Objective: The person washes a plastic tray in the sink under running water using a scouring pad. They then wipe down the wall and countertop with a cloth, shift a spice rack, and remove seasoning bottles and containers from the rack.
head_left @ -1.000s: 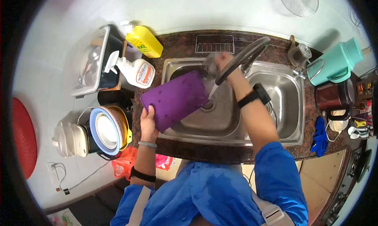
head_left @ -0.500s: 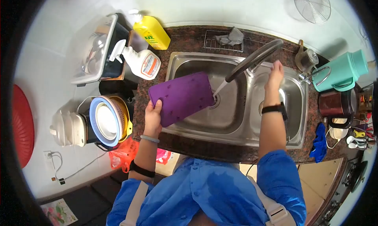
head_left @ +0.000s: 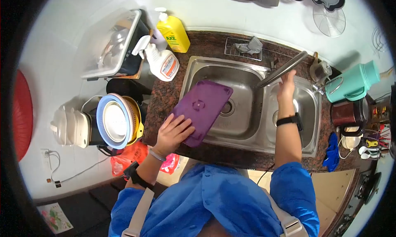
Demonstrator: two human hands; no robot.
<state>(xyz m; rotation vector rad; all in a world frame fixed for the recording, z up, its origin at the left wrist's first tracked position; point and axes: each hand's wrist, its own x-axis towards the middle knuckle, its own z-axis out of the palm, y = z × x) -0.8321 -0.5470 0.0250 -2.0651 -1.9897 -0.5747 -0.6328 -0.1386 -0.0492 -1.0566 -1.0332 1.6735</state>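
Observation:
My left hand (head_left: 173,134) is closed on the lower left edge of a purple rectangular board (head_left: 204,109), its fingers lying over the face that shows a round mark. The board is tilted over the left part of the steel sink (head_left: 243,132). Beside the faucet (head_left: 284,70), my right hand (head_left: 286,88) is raised over the right basin with its fingers apart, near or against the spout; contact cannot be made out. No water stream shows below the spout.
A grey cloth (head_left: 251,46) lies on the wire rack behind the sink. At left stand a spray bottle (head_left: 163,63), a yellow soap bottle (head_left: 174,34) and stacked basins (head_left: 115,121). A teal jug (head_left: 352,82) and blue cloth (head_left: 332,152) are at right.
The grey cloth left my right hand for the rack, and that hand moved right to the faucet. The water stream has stopped. My left hand has turned the board, showing another face.

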